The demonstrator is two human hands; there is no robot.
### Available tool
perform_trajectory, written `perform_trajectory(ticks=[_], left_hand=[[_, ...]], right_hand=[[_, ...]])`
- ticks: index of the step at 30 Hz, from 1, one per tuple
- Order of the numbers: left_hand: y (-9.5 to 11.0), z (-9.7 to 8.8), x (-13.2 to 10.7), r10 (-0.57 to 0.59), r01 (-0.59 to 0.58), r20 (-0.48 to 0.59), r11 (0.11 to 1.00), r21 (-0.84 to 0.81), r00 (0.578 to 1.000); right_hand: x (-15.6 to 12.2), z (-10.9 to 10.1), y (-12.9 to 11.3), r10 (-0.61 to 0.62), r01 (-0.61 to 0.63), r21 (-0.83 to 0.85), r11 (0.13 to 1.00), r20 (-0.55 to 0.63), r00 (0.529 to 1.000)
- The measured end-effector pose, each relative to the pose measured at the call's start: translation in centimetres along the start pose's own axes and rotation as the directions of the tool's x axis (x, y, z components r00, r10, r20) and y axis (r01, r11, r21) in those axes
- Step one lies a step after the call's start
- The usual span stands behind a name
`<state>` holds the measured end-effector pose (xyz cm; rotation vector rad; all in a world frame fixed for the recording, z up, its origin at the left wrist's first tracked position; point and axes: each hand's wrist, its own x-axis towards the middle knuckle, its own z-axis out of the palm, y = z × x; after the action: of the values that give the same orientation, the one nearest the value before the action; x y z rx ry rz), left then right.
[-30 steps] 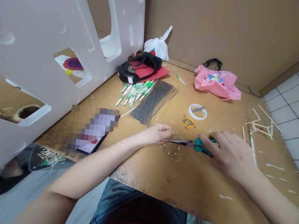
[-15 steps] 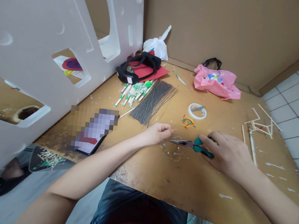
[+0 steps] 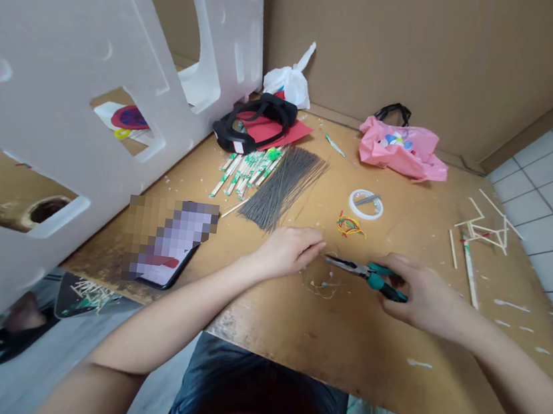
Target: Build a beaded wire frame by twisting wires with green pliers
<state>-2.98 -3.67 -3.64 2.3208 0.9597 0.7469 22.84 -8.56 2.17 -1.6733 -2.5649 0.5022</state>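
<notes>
Thin tangled wire with small beads lies on the worn brown wooden tabletop, near the front edge, between the two hands. Long-nose pliers with teal handles: tips pointing left at the wire's upper end, just off the board. Right hand wrapped around the handles, a firm full grip. Left hand knuckles-up, fingers curled in, fingertips at the wire right by the plier tips; probably pinching a strand, but the wire is too thin to confirm.

Just behind the hands:
- coloured rubber bands
- white tape ring
- fanned bundle of thin grey rods
- paper-wrapped sticks with green print, touching the bundle's left side

Back edge: black strap headset on red paper sheet, white plastic bag, pink plastic bag. Far right: loose frame of pale sticks. Left: dark phone at the table edge, under a white foam panel with cut-outs.
</notes>
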Motion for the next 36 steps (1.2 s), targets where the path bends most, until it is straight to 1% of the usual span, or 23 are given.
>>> perform_trajectory(ticks=[2,4,6,7,9,11,13,14,16,18,19,21,23,25,27,28,29,30,31,33,34,36], left_hand=[[-0.3,-0.1,0.1,-0.028,0.026,-0.020,0.995,-0.096,0.999],[-0.4,-0.1,0.2,-0.050,0.045,-0.015,0.968,-0.248,0.999],[-0.3,-0.2,0.2,-0.064,0.062,0.008,0.916,-0.396,0.998],[-0.2,-0.3,0.2,-0.068,0.070,0.019,0.890,-0.451,0.997],[0.0,-0.3,0.2,-0.073,0.078,0.030,0.852,-0.518,0.997],[0.1,-0.3,0.2,-0.078,0.083,0.032,0.842,-0.534,0.996],[0.0,-0.2,0.2,-0.084,0.081,0.016,0.868,-0.490,0.996],[-0.1,-0.1,0.2,-0.084,0.070,-0.013,0.897,-0.436,0.996],[-0.4,0.1,0.2,-0.052,0.024,-0.096,0.963,-0.267,0.994],[-0.7,0.3,0.2,0.022,-0.034,-0.174,0.997,-0.067,0.985],[-0.8,0.3,0.2,0.062,-0.060,-0.197,0.998,0.019,0.978],[-0.9,0.3,0.1,0.131,-0.103,-0.222,0.985,0.136,0.966],[-0.9,0.3,0.0,0.186,-0.138,-0.241,0.969,0.203,0.953],[-0.8,0.2,0.0,0.230,-0.170,-0.248,0.955,0.243,0.941],[-0.7,0.3,-0.1,0.263,-0.195,-0.242,0.942,0.272,0.934],[-0.6,0.4,-0.1,0.277,-0.207,-0.230,0.935,0.287,0.933],[-0.6,0.5,-0.1,0.289,-0.219,-0.212,0.928,0.302,0.933],[-0.5,0.6,-0.1,0.301,-0.231,-0.190,0.920,0.317,0.935],[-0.5,0.8,-0.1,0.311,-0.243,-0.168,0.911,0.334,0.935],[-0.6,1.1,-0.1,0.332,-0.265,-0.135,0.893,0.365,0.934],[-0.6,1.2,-0.2,0.340,-0.272,-0.128,0.886,0.377,0.932],[-0.8,1.4,-0.2,0.345,-0.271,-0.128,0.878,0.396,0.930]], right_hand=[[-0.2,0.0,0.7,0.053,-0.051,0.083,0.995,-0.019,0.998],[-0.5,0.2,1.7,0.124,-0.118,0.090,0.989,-0.057,0.991],[-0.6,0.8,2.9,0.180,-0.179,0.015,0.984,-0.126,0.976],[-0.6,1.3,3.6,0.185,-0.194,-0.036,0.980,-0.168,0.968],[-0.7,2.6,4.7,0.197,-0.232,-0.132,0.964,-0.234,0.952],[-0.7,3.9,5.6,0.215,-0.270,-0.212,0.939,-0.253,0.943],[-0.7,5.0,6.0,0.207,-0.273,-0.261,0.926,-0.252,0.945],[-0.7,5.5,6.1,0.194,-0.264,-0.279,0.923,-0.255,0.947],[-0.7,6.3,6.3,0.158,-0.240,-0.307,0.921,-0.267,0.951],[-0.7,6.8,6.5,0.130,-0.224,-0.330,0.917,-0.285,0.950],[-0.8,7.0,6.6,0.120,-0.221,-0.340,0.914,-0.292,0.949],[-0.8,7.2,6.8,0.103,-0.215,-0.359,0.908,-0.306,0.947],[-0.8,7.2,6.9,0.077,-0.202,-0.374,0.905,-0.323,0.943],[-0.6,6.9,6.5,0.044,-0.178,-0.356,0.917,-0.354,0.934],[-0.2,6.2,5.5,0.027,-0.136,-0.248,0.959,-0.400,0.916],[0.1,5.7,4.6,0.036,-0.106,-0.146,0.984,-0.420,0.907],[0.5,5.2,3.7,0.055,-0.061,-0.001,0.998,-0.428,0.902],[0.9,4.7,2.6,0.099,-0.033,0.167,0.985,-0.408,0.908],[1.4,4.2,1.4,0.144,-0.023,0.319,0.947,-0.361,0.922],[2.4,3.4,-0.9,0.172,-0.011,0.522,0.853,-0.261,0.950],[2.9,3.2,-1.8,0.162,-0.005,0.581,0.814,-0.218,0.962],[3.9,3.0,-3.1,0.115,0.001,0.646,0.763,-0.138,0.984]])
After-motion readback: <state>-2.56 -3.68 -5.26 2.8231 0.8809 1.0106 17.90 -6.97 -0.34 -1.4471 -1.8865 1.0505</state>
